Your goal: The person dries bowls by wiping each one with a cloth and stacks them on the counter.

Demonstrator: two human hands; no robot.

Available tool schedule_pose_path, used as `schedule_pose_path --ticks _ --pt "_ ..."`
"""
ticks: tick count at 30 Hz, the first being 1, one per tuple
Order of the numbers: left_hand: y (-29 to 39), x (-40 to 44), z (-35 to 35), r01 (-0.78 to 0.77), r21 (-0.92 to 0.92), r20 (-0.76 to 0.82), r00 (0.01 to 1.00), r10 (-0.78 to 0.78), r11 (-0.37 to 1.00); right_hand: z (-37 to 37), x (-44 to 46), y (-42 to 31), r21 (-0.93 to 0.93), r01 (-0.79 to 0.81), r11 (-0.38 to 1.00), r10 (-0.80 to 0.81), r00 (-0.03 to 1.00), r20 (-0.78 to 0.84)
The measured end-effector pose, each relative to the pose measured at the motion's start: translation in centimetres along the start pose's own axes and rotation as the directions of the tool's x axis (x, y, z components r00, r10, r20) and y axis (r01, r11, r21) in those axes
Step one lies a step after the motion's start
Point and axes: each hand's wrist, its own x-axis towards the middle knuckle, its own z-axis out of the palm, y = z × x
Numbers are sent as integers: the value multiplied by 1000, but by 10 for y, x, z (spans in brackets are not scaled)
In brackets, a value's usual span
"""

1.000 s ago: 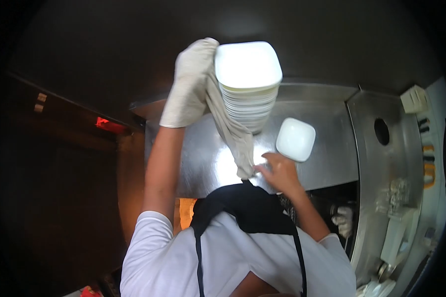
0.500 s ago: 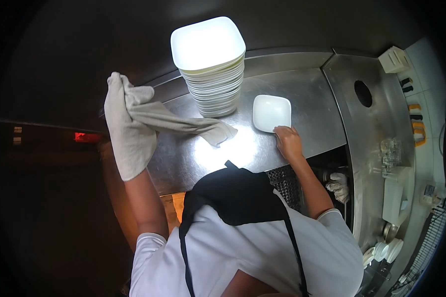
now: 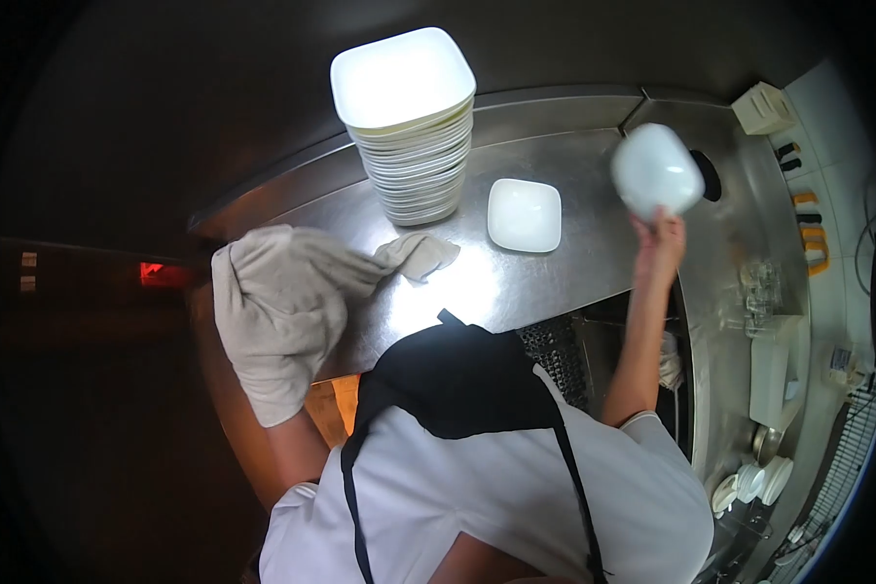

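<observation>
A grey-beige cloth towel (image 3: 277, 311) wraps my left hand, hiding its fingers; only the forearm (image 3: 302, 450) shows below it. The towel's loose end lies on the steel counter. In my right hand (image 3: 660, 238) a white rounded-square bowl (image 3: 657, 170) is gripped by its near edge, raised and slightly blurred. A similar white bowl (image 3: 525, 216) sits on the counter, left of that hand. Behind the towel's end rises a tall stack of white square dishes (image 3: 414, 161).
The steel counter (image 3: 574, 258) has a raised back edge, and a round dark hole (image 3: 708, 175) on the right. Orange-handled tools (image 3: 814, 251), glasses (image 3: 759, 292) and small dishes (image 3: 749, 484) line the right side. Below the counter is an opening with a dark mesh (image 3: 553, 365).
My right hand has lifted a bowl and moved right and away from me, leaving another bowl where it was. My left hand with the towel has come down, nearer my body.
</observation>
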Motion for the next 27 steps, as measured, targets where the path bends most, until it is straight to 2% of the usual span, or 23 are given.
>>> schedule_pose_path --ticks 1,2,3,5,7,8,9,10,12,14,16,19,21,22,23,24,26,27 --pt "-1 -2 1 14 8 27 1000 -14 1000 -8 12 -24 134 8 991 -7 1000 -6" --pt "-2 -5 2 24 24 44 999 -25 999 -8 12 -45 247 89 965 -102 994 39" --pt "-5 -6 1 35 33 69 997 -37 999 -11 15 -56 295 139 945 -156 987 33" --pt "-12 -11 -3 56 61 114 992 -63 997 -15 5 -70 247 142 959 -170 981 95" --pt "-24 -15 -3 59 114 163 984 -78 992 3 -31 -73 -175 131 976 -107 984 139" --pt "-30 -18 -3 54 141 186 979 -80 989 20 -54 -75 -380 131 916 -79 986 150" --pt "-37 -20 -1 44 169 209 975 -79 985 51 -84 -83 -505 328 798 -138 916 376" --pt "-43 -22 0 31 191 230 970 -76 981 85 -116 -87 -559 531 637 -148 796 587" --pt "-55 -26 2 5 220 264 962 -65 975 130 -157 -66 -235 867 439 -341 403 849" --pt "-65 -31 -1 -3 218 274 960 -58 976 165 -191 -55 -42 910 413 -321 189 928" --pt "-64 -35 -8 13 191 261 963 -64 981 184 -215 -53 6 900 435 -243 111 964" --pt "-40 -44 -20 72 98 263 960 -96 993 203 -212 -57 81 860 504 -300 86 950" --pt "-19 -50 -20 230 -193 284 944 -170 954 218 -212 -46 -51 524 850 -174 372 912" --pt "-18 -52 -27 182 -150 233 962 -145 972 224 -211 -38 -105 296 950 -53 479 876" --pt "-21 -52 -35 139 -103 185 976 -118 985 227 -199 -17 -130 239 962 39 350 936" --pt "-21 -53 -40 97 -55 142 986 -89 994 234 -198 4 -191 160 969 135 308 942" --pt "-10 -61 -35 28 -72 118 993 -19 997 248 -198 34 -322 13 947 313 199 929" --pt "-2 -66 -31 -5 -77 103 995 13 997 261 -193 37 -329 -105 939 339 105 935"
